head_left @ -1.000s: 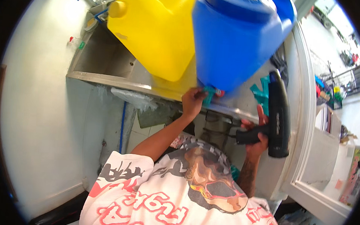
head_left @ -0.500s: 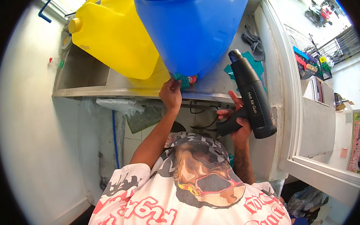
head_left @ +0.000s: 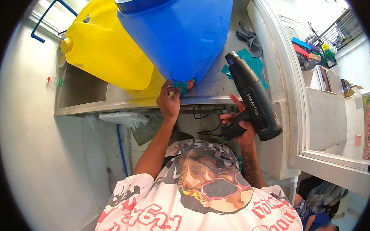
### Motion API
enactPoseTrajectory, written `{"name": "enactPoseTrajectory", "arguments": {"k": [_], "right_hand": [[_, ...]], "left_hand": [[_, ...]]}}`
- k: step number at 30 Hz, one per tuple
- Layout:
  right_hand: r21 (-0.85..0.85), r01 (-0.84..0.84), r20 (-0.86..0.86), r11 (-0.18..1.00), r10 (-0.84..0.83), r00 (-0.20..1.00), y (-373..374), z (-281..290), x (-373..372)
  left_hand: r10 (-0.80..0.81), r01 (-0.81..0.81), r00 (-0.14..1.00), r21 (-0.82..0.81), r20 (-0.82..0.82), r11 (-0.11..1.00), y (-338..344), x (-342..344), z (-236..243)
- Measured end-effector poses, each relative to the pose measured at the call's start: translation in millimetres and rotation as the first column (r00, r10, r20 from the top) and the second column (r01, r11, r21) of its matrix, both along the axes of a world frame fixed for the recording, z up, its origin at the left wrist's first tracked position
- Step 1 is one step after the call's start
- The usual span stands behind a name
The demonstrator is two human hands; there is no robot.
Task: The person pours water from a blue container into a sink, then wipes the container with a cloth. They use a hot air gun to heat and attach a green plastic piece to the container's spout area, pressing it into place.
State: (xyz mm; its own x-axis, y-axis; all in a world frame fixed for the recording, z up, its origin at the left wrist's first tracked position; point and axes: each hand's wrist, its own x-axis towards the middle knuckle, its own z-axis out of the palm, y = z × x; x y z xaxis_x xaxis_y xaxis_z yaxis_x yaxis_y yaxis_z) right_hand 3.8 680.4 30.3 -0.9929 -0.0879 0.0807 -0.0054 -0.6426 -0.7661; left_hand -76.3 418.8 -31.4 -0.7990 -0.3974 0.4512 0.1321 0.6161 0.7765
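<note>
Head view: a black heat gun (head_left: pixel 252 102) with a slim metallic nozzle tilts up and leftward. The right hand (head_left: pixel 239 124) grasps its handle, some fingers spread. Farther out, the left hand (head_left: pixel 167 101), forearm reaching forward, pinches teal film (head_left: pixel 180 85) beside a red fitting (head_left: pixel 191 83) at the near lower corner of a blue container (head_left: pixel 176 39). That container, on the metal counter (head_left: pixel 209 94), partly hides a yellow jerrycan (head_left: pixel 108 57). Loose teal pieces (head_left: pixel 254 64) lie beyond the nozzle, near a dark grey cloth (head_left: pixel 249 38).
</note>
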Motion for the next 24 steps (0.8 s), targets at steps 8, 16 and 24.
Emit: {"name": "enactPoseTrajectory", "arguments": {"k": [8,16,24], "right_hand": [[-0.005,0.005,0.015,1.000,-0.005,1.000,3.7,-3.9,1.9],[-0.012,-0.019,-0.017,1.000,0.019,1.000,4.9,-10.1,4.2],[0.008,-0.027,0.023,1.000,0.027,0.999,7.5,-13.0,7.7]], "left_hand": [[-0.047,-0.075,0.972,0.494,0.230,0.866,-21.4,-6.3,-19.7],[0.088,-0.091,0.994,0.056,0.064,0.994,-7.5,-1.2,-11.8],[-0.082,0.079,0.996,0.148,0.018,0.986,0.9,-5.7,-22.6]]}}
